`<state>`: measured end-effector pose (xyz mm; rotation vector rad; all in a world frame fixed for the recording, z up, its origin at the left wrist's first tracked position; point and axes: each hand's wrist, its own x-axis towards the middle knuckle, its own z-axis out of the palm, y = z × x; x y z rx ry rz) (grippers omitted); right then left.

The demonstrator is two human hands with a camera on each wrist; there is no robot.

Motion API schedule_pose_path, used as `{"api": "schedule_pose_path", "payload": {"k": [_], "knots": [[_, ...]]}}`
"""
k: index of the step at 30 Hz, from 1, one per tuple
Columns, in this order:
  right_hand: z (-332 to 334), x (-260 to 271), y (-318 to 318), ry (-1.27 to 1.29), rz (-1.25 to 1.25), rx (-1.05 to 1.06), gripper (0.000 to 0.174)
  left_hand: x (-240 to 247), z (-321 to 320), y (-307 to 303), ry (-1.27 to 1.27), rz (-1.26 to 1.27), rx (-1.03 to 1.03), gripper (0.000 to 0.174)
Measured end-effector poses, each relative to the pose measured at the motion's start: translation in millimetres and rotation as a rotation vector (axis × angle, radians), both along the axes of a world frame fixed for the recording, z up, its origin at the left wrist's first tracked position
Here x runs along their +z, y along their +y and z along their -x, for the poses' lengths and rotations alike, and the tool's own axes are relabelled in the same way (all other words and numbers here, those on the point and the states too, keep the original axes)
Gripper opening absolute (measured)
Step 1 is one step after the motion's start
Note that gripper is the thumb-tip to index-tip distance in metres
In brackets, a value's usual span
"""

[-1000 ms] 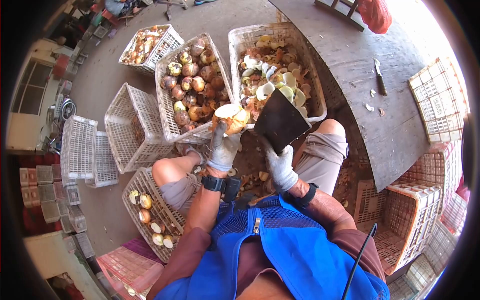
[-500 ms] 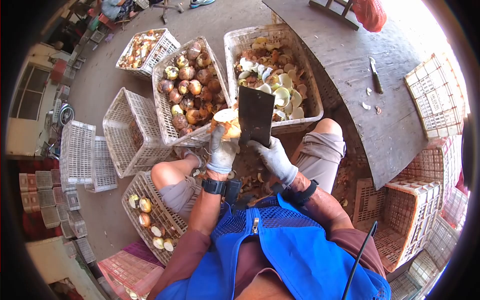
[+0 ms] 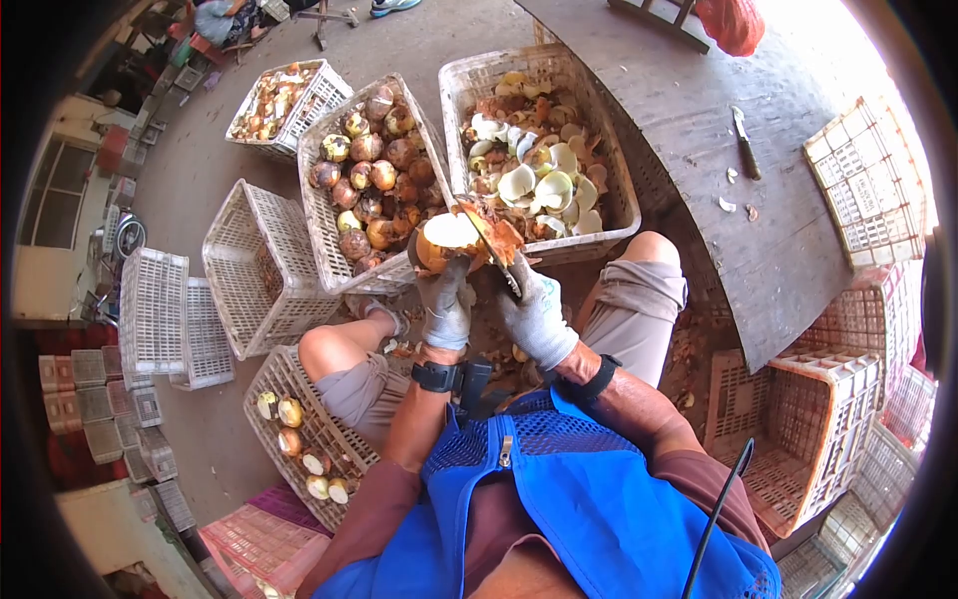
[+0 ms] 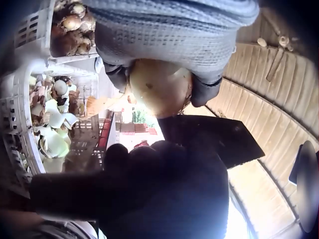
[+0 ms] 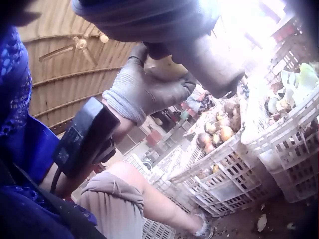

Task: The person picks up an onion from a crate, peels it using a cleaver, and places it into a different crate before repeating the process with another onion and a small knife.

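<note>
At twelve o'clock from the person's lap, between the bent knees, both gloved hands meet over the near ends of two crates. The left hand (image 3: pixel 445 305) grips an onion (image 3: pixel 449 236), its pale cut face turned up and brownish-yellow skin around its side; the left wrist view shows fingertips pressed on opposite sides of it. The right hand (image 3: pixel 540 315) holds a broad-bladed knife (image 3: pixel 491 245), its fingers curled about the handle. Seen nearly edge-on, the blade slants along the onion's three o'clock side, with a ragged flap of orange-brown skin (image 3: pixel 504 238) just beside it.

From the hands, at eleven o'clock, stands a crate (image 3: pixel 310 222) of whole onions, some purplish, some yellow-green. At one o'clock a larger crate (image 3: pixel 625 190) holds pale, cup-shaped peelings and brown skins. Farther off, toward ten o'clock, a small crate (image 3: pixel 321 103) is heaped with more scraps. Down at eight o'clock, beside the left knee, another crate (image 3: pixel 341 423) contains a few onions with pale cut ends.

Toward two o'clock spreads a dark, worn surface (image 3: pixel 689 120), bearing a dark-handled knife (image 3: pixel 747 160) and several bits of peel (image 3: pixel 726 205). A red mesh bag (image 3: pixel 731 25) is at its far side.
</note>
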<state>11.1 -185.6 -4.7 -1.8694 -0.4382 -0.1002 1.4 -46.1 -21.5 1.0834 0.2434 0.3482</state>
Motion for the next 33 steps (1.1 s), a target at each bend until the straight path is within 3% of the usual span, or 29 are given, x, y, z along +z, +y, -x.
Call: {"api": "schedule_pose_path", "payload": {"k": [5,11,16,17,21,23,25,28,29,30,33], "knots": [[5,-2,-7,-0.068,0.004,0.007,0.066,1,-6,0,-0.107,-0.270,0.080,0.077],[5,-3,-6,-0.040,-0.003,0.007,0.068,6,-7,3,-0.169,-0.552,0.111,0.080],[2,-17,0,0.025,0.100,-0.046,0.066,20,-1,-10,-0.106,-0.360,0.066,0.078],[1,-25,4,0.078,-0.043,-0.079,0.058,20,-3,-10,-0.087,-0.315,0.068,0.078],[-5,-9,5,0.329,-0.194,-0.070,0.033,9,0,-4,-0.005,-0.031,0.015,0.064],[-11,-9,1,0.466,-0.280,-0.067,0.030,11,3,-2,0.032,0.155,-0.042,0.056],[-12,-9,0,0.366,-0.374,-0.078,0.023,12,3,0,0.012,0.242,-0.082,0.056],[-1,11,-7,0.434,-0.261,-0.089,0.020,23,-1,-7,-0.032,0.289,-0.090,0.055],[2,12,-9,0.348,-0.249,-0.056,0.025,19,0,-5,-0.027,0.275,-0.092,0.059],[3,6,-6,0.053,-0.178,-0.085,0.035,15,0,-2,-0.022,0.260,-0.095,0.062],[6,0,-7,-0.028,-0.019,-0.049,0.054,8,2,0,-0.048,0.225,-0.136,0.067]]}}
